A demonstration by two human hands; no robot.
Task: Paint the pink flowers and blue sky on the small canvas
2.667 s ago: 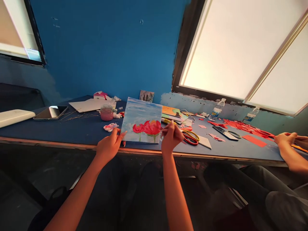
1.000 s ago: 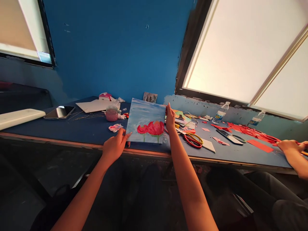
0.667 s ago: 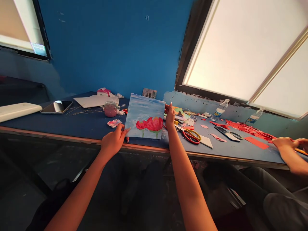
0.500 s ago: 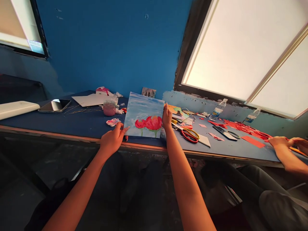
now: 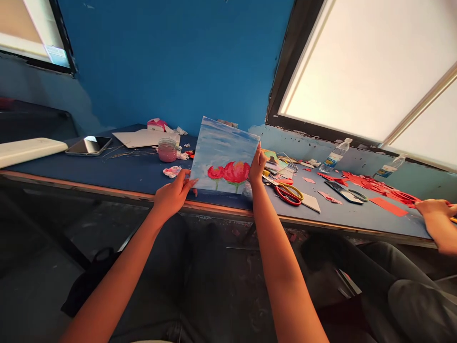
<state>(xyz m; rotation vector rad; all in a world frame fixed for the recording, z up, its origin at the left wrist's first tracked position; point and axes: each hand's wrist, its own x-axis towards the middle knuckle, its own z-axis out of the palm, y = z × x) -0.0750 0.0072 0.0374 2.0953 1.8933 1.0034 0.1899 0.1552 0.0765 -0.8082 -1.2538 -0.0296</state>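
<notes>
A small painted canvas (image 5: 228, 147), with red flowers on green stems against a blue sky, is held up and tilted above the table's front edge. My left hand (image 5: 174, 191) grips its lower left corner, thumb on the painted face. On the right edge my right hand (image 5: 257, 166) is closed, fingers partly behind the canvas. Left of the canvas are a glass jar of pink liquid (image 5: 167, 151) and a crumpled, paint-stained tissue (image 5: 172, 171). Scissors with red and yellow handles (image 5: 290, 194) lie just right of my right hand.
A phone (image 5: 89, 145) and white sheets (image 5: 143, 137) lie on the dark blue table (image 5: 107, 166) to the left. At right are water bottles (image 5: 335, 156), red paper scraps (image 5: 378, 186) and a utility knife (image 5: 343, 192). Another person's hand (image 5: 433, 209) is at the far right.
The canvas has come up a little with both hands and leans more, its right side lower. The view has shifted slightly. Both hands keep their hold.
</notes>
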